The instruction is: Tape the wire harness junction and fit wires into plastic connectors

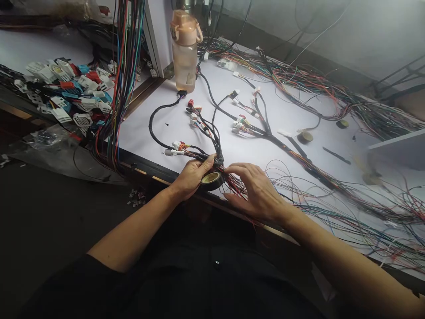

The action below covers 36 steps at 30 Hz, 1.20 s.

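Observation:
A wire harness (218, 153) branches out over the white table, with black-wrapped arms ending in white, red and black connectors. My left hand (192, 177) grips it at the taped junction, thumb on top. Against that junction, beside my left fingers, hangs a roll of black tape (211, 179). My right hand (257, 188) is just to the right, thumb and fingers apart around the loose red and dark wires (236, 186), its fingertips near the junction. Whether those fingertips touch the wires is unclear.
A water bottle (185, 55) stands at the table's back left. Another harness (282, 146) lies across the middle, near a tape roll (304, 137). Wire bundles line the back and right. Hanging wires (128, 66) and a connector pile (76, 88) are at left.

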Available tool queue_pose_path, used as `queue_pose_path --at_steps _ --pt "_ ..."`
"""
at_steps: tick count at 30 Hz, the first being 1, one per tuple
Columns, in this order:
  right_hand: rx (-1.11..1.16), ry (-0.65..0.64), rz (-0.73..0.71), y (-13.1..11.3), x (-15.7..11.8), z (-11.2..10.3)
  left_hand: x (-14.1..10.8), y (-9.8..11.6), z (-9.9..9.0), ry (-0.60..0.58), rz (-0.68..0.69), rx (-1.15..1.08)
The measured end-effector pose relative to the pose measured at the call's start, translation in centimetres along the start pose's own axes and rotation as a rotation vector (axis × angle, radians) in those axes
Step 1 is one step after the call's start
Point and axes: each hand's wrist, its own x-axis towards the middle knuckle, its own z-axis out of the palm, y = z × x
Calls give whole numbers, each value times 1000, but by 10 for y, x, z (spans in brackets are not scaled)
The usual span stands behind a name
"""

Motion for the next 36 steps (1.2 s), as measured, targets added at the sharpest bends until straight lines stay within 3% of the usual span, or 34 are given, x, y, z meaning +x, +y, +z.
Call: queue_pose_path --at_steps 5,12,15,19,25,29,36 --pt "-257 76 -82 -22 18 0 -1 -5 -1 10 -11 32" --pt "-291 -126 -296 -43 42 -2 -1 -11 -9 26 24 128" --pt "-168 -180 -228 -38 53 -16 -1 -12 -10 10 46 130" --pt "110 -131 -20 -6 55 -32 0 -16 -12 19 62 101" --pt "383 -56 105 37 36 -28 2 -20 -14 -68 129 55" --pt "427 -37 89 35 33 -29 2 -21 -15 -60 112 30" --pt "342 -94 -18 7 42 -41 3 -19 -9 -31 94 100"
